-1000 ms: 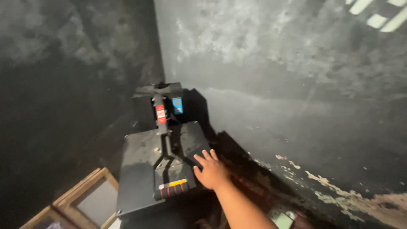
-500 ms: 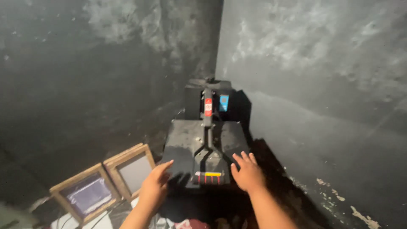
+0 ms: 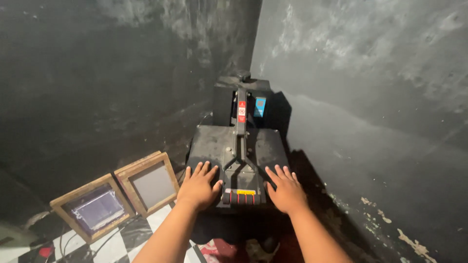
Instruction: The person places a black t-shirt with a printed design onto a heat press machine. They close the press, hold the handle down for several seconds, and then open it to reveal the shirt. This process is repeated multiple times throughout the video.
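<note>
Here my left hand (image 3: 197,187) and right hand (image 3: 286,190) lie flat, fingers spread, on the heat press (image 3: 237,151); its handle (image 3: 242,196) sits between them, its body toward twelve o'clock.

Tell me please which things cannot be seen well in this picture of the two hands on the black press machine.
- Head view: the palms of the left hand and right hand face down on the press machine, so contact underneath is hidden.
- Lower plate: covered by the top plate.
- Press front base: lost in shadow.
- Wooden frames: screen detail too dim.
</note>
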